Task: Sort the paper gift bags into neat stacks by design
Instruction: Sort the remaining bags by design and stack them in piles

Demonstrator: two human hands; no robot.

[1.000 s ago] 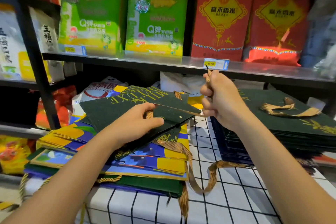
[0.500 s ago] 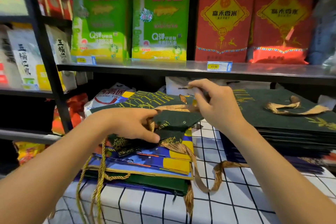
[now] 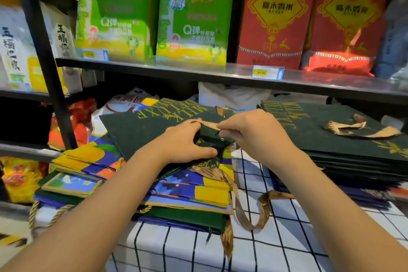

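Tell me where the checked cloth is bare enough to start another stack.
One bare patch of white grid-checked tablecloth lies between the mixed pile of blue-yellow and green paper bags and the stack of dark green bags, though a gold ribbon handle trails across it. The near cloth edge is bare too. The left is crowded with bags.

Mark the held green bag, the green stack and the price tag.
held green bag [image 3: 141, 130], head view, on its bare dark face left of the hands
green stack [image 3: 326, 130], head view, on the top bag's face
price tag [image 3: 267, 72], head view, on its middle
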